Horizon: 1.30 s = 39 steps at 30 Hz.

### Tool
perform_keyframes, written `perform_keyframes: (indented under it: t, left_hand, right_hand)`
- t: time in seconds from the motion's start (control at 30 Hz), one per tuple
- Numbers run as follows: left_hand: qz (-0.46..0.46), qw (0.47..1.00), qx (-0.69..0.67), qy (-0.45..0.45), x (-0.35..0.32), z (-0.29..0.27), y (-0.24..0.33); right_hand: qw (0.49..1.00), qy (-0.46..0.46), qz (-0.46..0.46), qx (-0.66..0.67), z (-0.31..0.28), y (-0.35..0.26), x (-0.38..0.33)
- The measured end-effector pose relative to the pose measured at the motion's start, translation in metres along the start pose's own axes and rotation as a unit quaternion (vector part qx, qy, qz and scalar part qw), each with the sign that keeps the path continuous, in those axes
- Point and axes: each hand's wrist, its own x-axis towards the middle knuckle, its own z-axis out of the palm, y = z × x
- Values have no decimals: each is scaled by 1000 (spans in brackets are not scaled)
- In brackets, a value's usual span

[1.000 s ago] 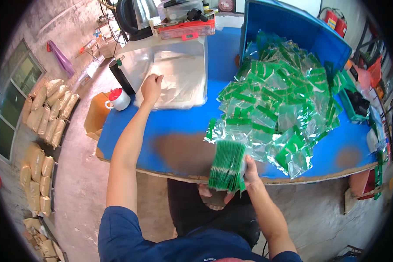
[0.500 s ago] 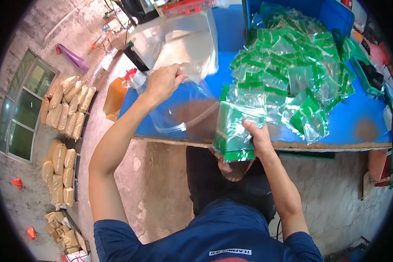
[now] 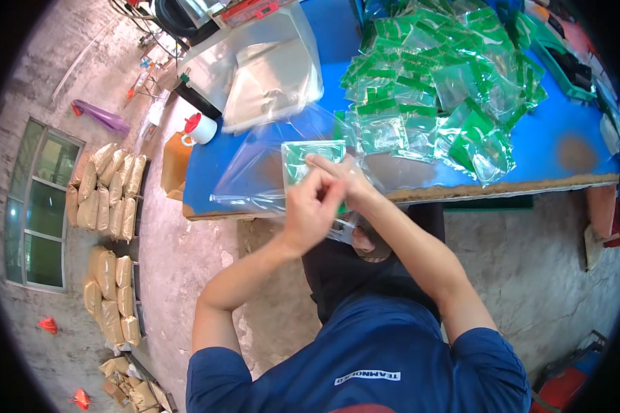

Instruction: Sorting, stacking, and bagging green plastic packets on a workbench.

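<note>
Blue tabletop [image 3: 565, 148] spans twelve to three o'clock above a concrete floor. Both forearms rise from six o'clock, elbows bent, meeting at centre over the table's near edge. Left hand [image 3: 310, 210] and right hand [image 3: 348, 182] have fingers pinched on a stack of green packets [image 3: 313, 155] inside a clear plastic bag [image 3: 269, 168]. Loose green packets [image 3: 441, 82] lie heaped at one o'clock.

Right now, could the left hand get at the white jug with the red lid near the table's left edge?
Probably not at once: the left hand is busy gripping the large clear bag together with the right hand. The path to the white jug looks open, with only blue table between.
</note>
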Motion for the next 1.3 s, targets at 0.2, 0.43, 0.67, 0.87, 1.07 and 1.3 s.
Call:
perform_keyframes:
  t: [0.2, 0.43, 0.67, 0.87, 1.07, 1.3]
  left_hand:
    - [-36, 982, -90, -163, -38, 27, 33]
    - [284, 879, 377, -68, 125, -37, 38]
    - [30, 874, 294, -386, 170, -69, 19]
    - [121, 871, 328, -344, 138, 1, 67]
    - [247, 953, 17, 177, 39, -24, 32]
    - [-223, 781, -414, 412, -65, -20, -89]
  right_hand:
    - [983, -1, -181, 41, 8, -13, -14]
    - [990, -24, -135, 24, 11, -33, -30]
    - [978, -123, -168, -27, 26, -26, -12]
    - [908, -340, -117, -213, 19, -23, -8]
    - [956, -233, -6, -179, -19, -32, -3]
    - [965, -224, 13, -133, -13, -34, -1]
